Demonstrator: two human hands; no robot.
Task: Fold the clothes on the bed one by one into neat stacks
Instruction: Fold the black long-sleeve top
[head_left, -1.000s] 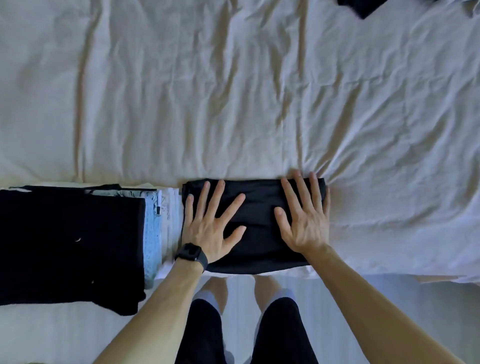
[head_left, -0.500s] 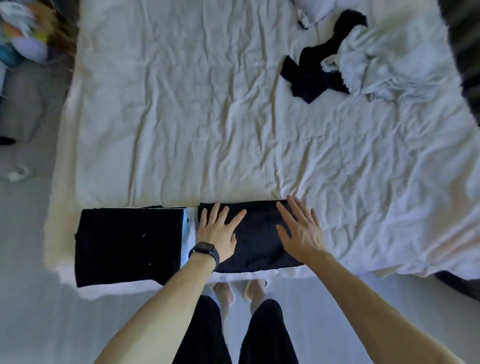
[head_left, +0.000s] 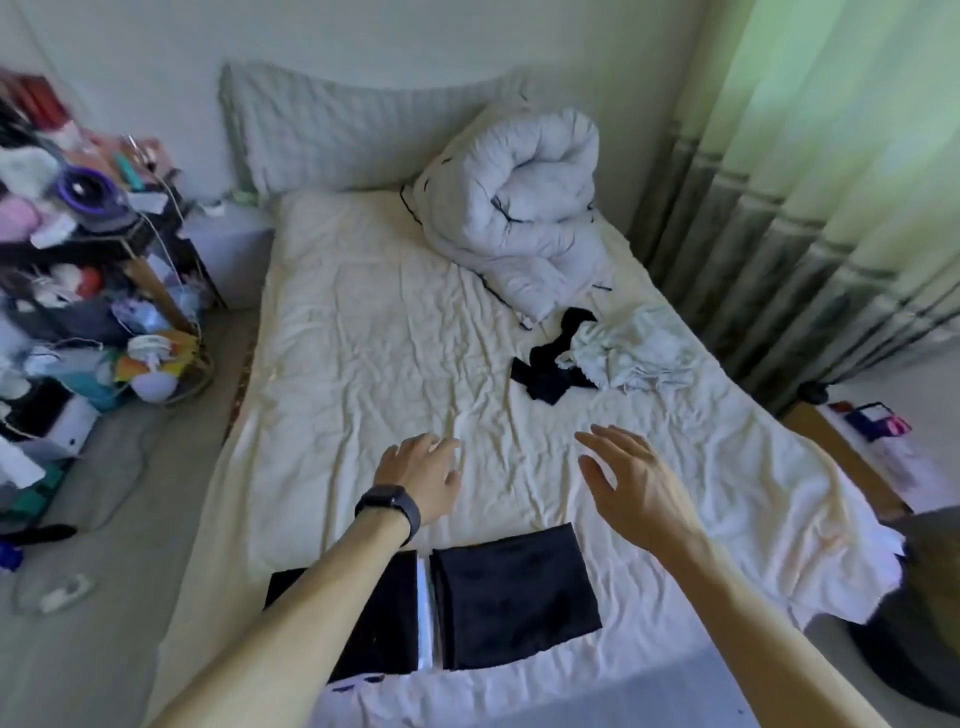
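Note:
A folded black garment (head_left: 511, 603) lies flat at the near edge of the bed (head_left: 363, 364). Left of it sits a stack of folded clothes (head_left: 384, 623), black on top with a pale layer showing at its edge, partly hidden by my left forearm. My left hand (head_left: 421, 473), wearing a black wristband, hovers above the sheet beyond the stack, fingers relaxed and empty. My right hand (head_left: 628, 483) is raised over the sheet, fingers spread, holding nothing. Farther up on the right lie a crumpled black garment (head_left: 550, 364) and a crumpled white garment (head_left: 634, 353), touching each other.
A rolled white duvet (head_left: 519, 208) sits at the head of the bed by a long pillow (head_left: 337, 140). A cluttered shelf (head_left: 78, 260) stands left of the bed. Curtains (head_left: 805, 208) hang on the right, and a dark object (head_left: 924, 597) sits by the near right corner.
Both hands have lifted off the folded black garment and moved forward over the bare sheet. The view has tilted up, showing the whole bed and the unfolded clothes.

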